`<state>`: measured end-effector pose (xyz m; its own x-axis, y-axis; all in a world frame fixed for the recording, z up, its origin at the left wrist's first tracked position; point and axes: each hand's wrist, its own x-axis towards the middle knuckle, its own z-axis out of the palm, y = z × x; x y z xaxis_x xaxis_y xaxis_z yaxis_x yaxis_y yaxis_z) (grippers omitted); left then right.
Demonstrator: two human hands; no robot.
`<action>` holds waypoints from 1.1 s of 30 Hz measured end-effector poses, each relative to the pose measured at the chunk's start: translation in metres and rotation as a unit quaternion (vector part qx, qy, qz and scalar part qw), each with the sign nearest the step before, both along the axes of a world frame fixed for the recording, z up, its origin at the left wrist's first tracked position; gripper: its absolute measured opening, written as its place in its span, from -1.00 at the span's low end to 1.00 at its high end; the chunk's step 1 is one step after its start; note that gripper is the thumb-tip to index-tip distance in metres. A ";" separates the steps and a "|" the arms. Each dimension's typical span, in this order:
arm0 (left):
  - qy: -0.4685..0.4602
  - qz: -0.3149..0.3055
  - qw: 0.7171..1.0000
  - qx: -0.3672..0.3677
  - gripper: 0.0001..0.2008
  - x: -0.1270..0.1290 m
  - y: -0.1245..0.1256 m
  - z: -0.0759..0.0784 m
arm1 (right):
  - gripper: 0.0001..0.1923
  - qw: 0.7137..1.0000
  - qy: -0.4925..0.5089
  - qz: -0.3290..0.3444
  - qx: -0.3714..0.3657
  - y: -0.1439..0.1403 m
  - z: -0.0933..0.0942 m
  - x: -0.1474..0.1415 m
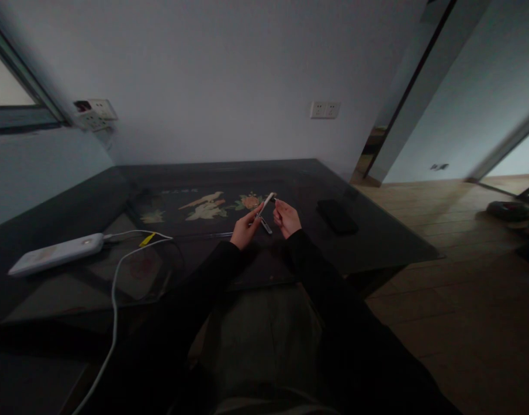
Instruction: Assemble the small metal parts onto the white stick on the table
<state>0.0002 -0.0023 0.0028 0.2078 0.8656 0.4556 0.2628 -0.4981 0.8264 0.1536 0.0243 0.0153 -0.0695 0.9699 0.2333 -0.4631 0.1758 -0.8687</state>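
My left hand (pixel 244 230) holds a slim white pen-like stick (pixel 265 204), tilted up and to the right over the dark glass table (pixel 95 196). My right hand (pixel 285 219) is closed around a small dark piece right at the stick's upper tip; what that piece is I cannot tell. A short silvery object (pixel 266 226) lies on the glass between the two hands. Both sleeves are black.
A white power bank (pixel 56 253) with a white cable (pixel 115 288) and a yellow tag (pixel 146 239) lies at the left. A dark phone (pixel 337 217) rests at the table's right. A bird-and-flower picture (pixel 203 206) shows under the glass. Wall sockets (pixel 325 109) are behind; wooden floor at right.
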 end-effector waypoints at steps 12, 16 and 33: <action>-0.012 -0.053 0.998 -0.026 -0.42 0.005 -0.010 0.005 | -0.47 1.000 -0.005 -0.017 -0.006 0.000 0.000 0.001; -0.036 -0.080 0.995 -0.038 -0.40 0.005 -0.011 0.005 | -0.47 1.000 0.002 -0.012 -0.003 -0.001 0.002 0.001; 0.013 0.019 1.000 -0.007 -0.45 0.000 0.003 -0.003 | -0.54 1.000 -0.006 -0.001 -0.006 0.000 0.000 0.000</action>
